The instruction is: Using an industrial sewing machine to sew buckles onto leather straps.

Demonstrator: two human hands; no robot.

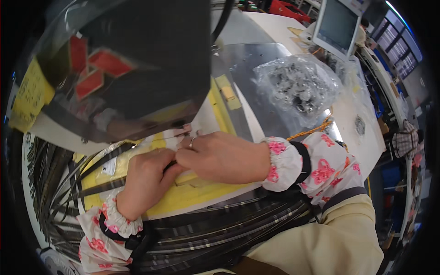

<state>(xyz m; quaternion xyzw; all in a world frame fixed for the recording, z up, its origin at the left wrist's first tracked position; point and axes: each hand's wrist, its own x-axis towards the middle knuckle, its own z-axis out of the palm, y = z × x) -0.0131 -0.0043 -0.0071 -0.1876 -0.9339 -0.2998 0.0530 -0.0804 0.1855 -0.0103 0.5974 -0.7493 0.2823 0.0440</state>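
My left hand (149, 179) is closed in a pinch, with a dark strip (170, 165) showing between its thumb and forefinger. A black strap (103, 187) runs in from the left to this hand. My right hand (224, 156), with a ring on one finger, presses its curled fingertips together right beside the left thumb. What lies between the right fingertips is hidden. Both hands are just below the front of a dark machine head (160, 59) with red diamond shapes, over a yellow-covered work surface (169, 208). Small metal parts (183, 129) of the machine show above the right fingers.
Many long black straps (220, 229) lie across my lap and hang in a bundle (43, 183) at the left. A clear bag of small metal pieces (298, 87) rests on the metal plate (250, 59) at the right. Behind stands a screen (338, 27); orange cord (311, 132) lies near my right sleeve.
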